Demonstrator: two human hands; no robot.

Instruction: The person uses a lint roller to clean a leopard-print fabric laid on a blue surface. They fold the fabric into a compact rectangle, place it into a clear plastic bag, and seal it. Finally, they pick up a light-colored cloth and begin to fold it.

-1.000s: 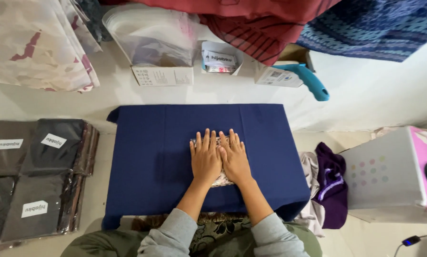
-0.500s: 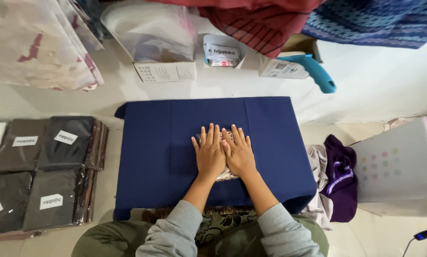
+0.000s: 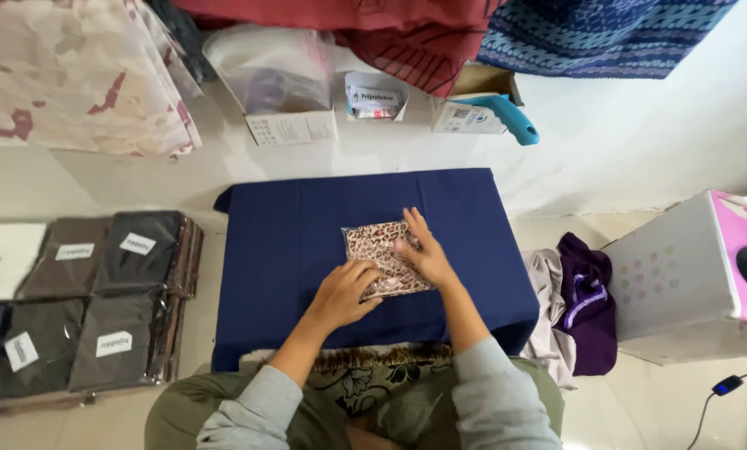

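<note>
- Since the earlier frames both hands have parted: they lay flat side by side, and now a leopard-print packet (image 3: 386, 257) shows between and under them.
- Left hand (image 3: 346, 292) sits at the packet's near-left corner, fingers curled loosely, tips touching or just over its edge; whether it pinches the edge cannot be told.
- Right hand (image 3: 423, 250) lies flat on the packet's right part, fingers spread narrow and pointing away from the person, pressing rather than gripping.
- Packet lies on the blue cloth (image 3: 282, 250), right of its middle, with both hands on it.
- Its long axis runs roughly left to right, tilted a little, the near-right corner lower; most of the bare surface lies to the left of the right fingers and beyond the left fingers.
- Neither hand is clearly nearer; both touch it, the right covering more.
- Left of the cloth, well apart, lie stacked dark packets (image 3: 98, 300) with white labels.
- Beyond the cloth stand small boxes (image 3: 294, 125) and a teal-handled tool (image 3: 511, 117).
- Right of it are purple cloth (image 3: 586, 296) and a white-and-pink box (image 3: 698, 275).
</note>
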